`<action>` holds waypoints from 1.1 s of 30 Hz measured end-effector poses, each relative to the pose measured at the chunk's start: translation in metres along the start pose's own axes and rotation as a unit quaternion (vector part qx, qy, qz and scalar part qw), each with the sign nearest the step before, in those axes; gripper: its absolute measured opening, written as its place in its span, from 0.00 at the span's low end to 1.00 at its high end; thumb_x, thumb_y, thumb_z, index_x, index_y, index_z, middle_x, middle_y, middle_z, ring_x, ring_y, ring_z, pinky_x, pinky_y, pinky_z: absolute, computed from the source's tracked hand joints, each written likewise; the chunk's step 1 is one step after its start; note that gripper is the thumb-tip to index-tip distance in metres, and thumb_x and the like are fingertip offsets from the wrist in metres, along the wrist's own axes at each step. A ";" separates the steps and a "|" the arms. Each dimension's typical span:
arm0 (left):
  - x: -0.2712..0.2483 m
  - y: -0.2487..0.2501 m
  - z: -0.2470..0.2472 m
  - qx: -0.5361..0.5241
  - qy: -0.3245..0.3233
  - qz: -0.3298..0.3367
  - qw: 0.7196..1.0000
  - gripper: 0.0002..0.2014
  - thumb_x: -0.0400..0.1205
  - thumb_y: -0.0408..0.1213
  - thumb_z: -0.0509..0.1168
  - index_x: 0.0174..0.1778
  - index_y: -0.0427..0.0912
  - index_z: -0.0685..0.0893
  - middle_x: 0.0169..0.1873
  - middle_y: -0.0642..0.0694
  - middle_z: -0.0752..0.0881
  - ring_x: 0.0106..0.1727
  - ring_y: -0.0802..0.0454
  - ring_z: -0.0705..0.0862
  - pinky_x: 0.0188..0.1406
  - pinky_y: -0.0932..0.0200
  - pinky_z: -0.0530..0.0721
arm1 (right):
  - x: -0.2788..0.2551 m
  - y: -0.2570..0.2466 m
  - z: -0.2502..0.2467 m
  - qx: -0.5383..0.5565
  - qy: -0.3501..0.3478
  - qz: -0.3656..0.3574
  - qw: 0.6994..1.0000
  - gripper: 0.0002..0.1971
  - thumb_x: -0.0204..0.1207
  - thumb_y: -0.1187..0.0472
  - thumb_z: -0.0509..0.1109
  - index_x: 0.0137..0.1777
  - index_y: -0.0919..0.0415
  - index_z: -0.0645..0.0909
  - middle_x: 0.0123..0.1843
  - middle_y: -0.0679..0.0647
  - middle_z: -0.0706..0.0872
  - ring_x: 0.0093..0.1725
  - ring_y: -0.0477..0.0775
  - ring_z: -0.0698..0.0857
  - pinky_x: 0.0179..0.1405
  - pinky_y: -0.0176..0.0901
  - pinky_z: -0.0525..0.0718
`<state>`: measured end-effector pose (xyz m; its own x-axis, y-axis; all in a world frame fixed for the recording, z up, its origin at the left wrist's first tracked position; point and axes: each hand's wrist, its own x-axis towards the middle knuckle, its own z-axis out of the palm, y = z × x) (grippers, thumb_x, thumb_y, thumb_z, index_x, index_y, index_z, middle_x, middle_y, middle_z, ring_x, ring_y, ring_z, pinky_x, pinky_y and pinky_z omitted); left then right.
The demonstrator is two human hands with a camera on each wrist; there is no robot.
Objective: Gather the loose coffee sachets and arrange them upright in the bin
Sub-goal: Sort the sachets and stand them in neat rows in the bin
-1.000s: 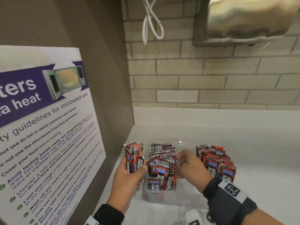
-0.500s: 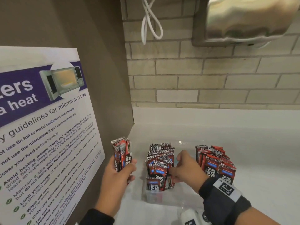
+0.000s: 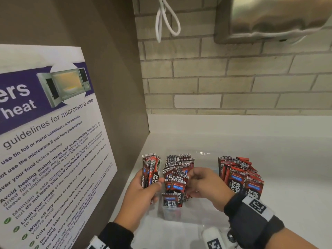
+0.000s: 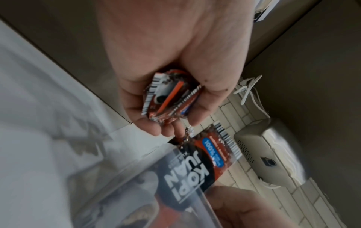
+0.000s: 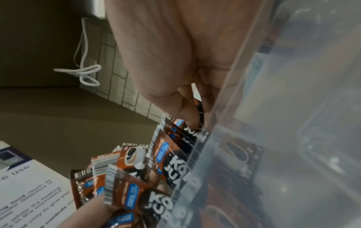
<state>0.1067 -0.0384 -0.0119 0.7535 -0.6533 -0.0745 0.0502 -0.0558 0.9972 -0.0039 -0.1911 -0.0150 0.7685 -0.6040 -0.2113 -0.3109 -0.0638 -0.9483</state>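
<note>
Two hands are showing low in the head view, and three groups of coffee sachets are sitting in a row across the lower middle of the frame; the sachets within each group are packed too tightly to count. The left hand (image 3: 142,192) is gripping a small bundle of sachets (image 3: 150,172) upright, its fingers curling round them at lower centre-left, beside the brown side wall. The right hand (image 3: 206,188) is reaching into the clear bin (image 3: 169,212), and in the right wrist view its fingers (image 5: 187,111) are pinching one sachet (image 5: 198,98) edge-on against the bin's clear wall. The middle stack of sachets (image 3: 177,170) is standing upright in that bin, slightly fanned, with one lower sachet (image 3: 172,199) leaning at the front. A third stack (image 3: 239,174) is standing upright at lower right of centre, apart from the bin. Each sachet is looking red and black, with a white barcode strip along the top edge, a blue oval label and white lettering. One microwave poster (image 3: 45,141) is filling the left of the frame, one white cable (image 3: 166,18) is hanging at top centre, and one metal dispenser (image 3: 269,17) is sitting at upper right on the brick wall.
</note>
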 end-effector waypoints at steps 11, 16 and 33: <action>0.006 -0.004 0.000 0.010 0.007 -0.004 1.000 0.16 0.78 0.26 0.68 0.56 0.50 0.82 0.43 0.49 0.91 0.47 0.46 0.89 0.39 0.55 0.84 | -0.012 -0.003 0.001 -0.029 -0.054 -0.034 0.998 0.06 0.72 0.64 0.74 0.41 0.55 0.80 0.41 0.52 0.82 0.41 0.49 0.80 0.45 0.41 0.79; 0.006 -0.003 0.001 0.001 0.024 0.011 1.000 0.15 0.78 0.27 0.68 0.57 0.47 0.81 0.45 0.46 0.90 0.42 0.51 0.87 0.26 0.68 0.80 | -0.012 -0.005 0.006 -0.059 -0.043 -0.051 0.996 0.16 0.69 0.57 0.78 0.53 0.55 0.78 0.42 0.52 0.81 0.40 0.47 0.80 0.44 0.41 0.81; 0.012 -0.004 0.004 0.021 0.025 0.051 0.998 0.14 0.77 0.26 0.68 0.54 0.49 0.83 0.43 0.49 0.91 0.45 0.50 0.89 0.43 0.54 0.85 | -0.012 -0.007 0.006 -0.038 -0.075 -0.020 0.996 0.18 0.73 0.57 0.75 0.61 0.44 0.76 0.49 0.50 0.79 0.46 0.49 0.80 0.44 0.42 0.79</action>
<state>0.1130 -0.0488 -0.0164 0.7853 -0.6185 0.0299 -0.0557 -0.0225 0.9982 -0.0078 -0.1781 -0.0076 0.8547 -0.4740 -0.2117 -0.3150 -0.1493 -0.9373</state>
